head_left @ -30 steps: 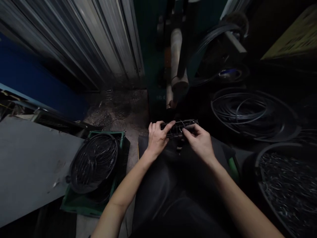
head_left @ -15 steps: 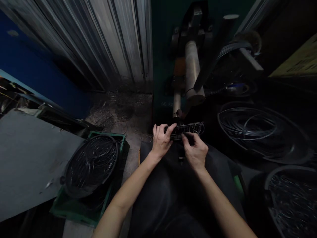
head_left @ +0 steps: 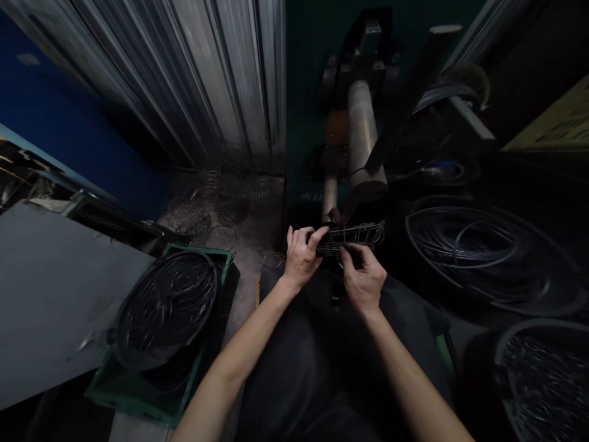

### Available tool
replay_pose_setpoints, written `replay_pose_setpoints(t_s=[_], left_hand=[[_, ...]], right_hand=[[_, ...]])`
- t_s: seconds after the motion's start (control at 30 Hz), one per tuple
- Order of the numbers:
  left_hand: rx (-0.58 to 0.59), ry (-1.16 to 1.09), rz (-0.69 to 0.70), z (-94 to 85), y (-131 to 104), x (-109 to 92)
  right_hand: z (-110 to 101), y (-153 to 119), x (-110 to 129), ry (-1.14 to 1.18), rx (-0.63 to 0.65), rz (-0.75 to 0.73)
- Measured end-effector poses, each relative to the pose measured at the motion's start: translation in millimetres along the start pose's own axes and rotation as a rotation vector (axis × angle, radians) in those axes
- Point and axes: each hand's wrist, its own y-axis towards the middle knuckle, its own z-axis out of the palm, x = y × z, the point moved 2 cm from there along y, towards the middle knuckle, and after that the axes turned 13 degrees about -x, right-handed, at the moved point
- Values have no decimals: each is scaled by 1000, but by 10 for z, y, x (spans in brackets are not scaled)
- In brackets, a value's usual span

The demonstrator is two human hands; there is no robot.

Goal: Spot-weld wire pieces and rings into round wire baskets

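A small dark wire basket (head_left: 354, 234) sits in front of me, just below the machine's lower rod. My left hand (head_left: 302, 255) grips its left end, the fingers over the top wire and the thumb beneath. At the lower front side, my right hand (head_left: 365, 276) pinches with thumb and forefinger against the wires. What exactly lies between those fingertips is too dark and small to make out. The machine's thick metal cylinder (head_left: 363, 135) and thinner rod (head_left: 330, 196) stand just beyond the basket.
To the left, a black basin of wire rings (head_left: 170, 294) rests on a green crate (head_left: 133, 399), beside a grey panel (head_left: 55, 307). A tub with coiled wire (head_left: 464, 239) and a bucket of small metal pieces (head_left: 547, 380) stand at right. Corrugated metal (head_left: 221, 80) rises behind.
The view has shifted slightly. Both hands stay at the wire basket in nearly the same grip, and the basket's right end sits a little higher.
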Motion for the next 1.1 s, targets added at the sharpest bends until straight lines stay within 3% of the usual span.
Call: replay_pose_setpoints(t_s=[0.33,0.83,1.1], left_hand=[[20,-24,-46,62,64,61],[60,30,-19,19,146,91],[28,59,-39,27,124,73]], right_hand=[[60,66,-14,-61,34,38],[86,55,-41,-65,27,-15],[88,55,-54,-55,44,5]])
